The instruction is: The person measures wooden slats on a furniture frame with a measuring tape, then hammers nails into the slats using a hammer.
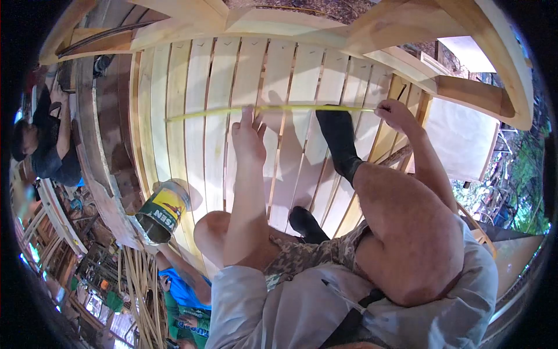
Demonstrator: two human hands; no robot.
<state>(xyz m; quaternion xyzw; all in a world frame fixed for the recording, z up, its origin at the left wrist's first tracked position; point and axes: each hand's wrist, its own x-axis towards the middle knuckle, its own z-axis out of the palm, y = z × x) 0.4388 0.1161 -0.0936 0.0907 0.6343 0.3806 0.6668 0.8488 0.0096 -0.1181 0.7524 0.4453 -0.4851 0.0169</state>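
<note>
A yellow tape measure blade (pixel 302 107) stretches from side to side over the pale wooden slats. My left hand (pixel 250 139) reaches forward over the slats, one finger extended with its tip at the blade and the others loosely bent apart. At the blade's right end, my right hand (pixel 396 114) is closed with the fingers pinching it; whether the tape's case is inside the fist is hidden. My dark-socked foot (pixel 337 136) rests on the slats, its toe at the blade. Small pencil-like marks show near the slats' far ends.
A cut-open, dirty paint can (pixel 164 210) stands left of my knee. Thick curved wooden beams (pixel 285 24) frame the slats at the far side and right. A person in dark clothing (pixel 55 136) is at left; people in blue and green (pixel 186 291) are below. Thin wooden strips (pixel 139 291) lie nearby.
</note>
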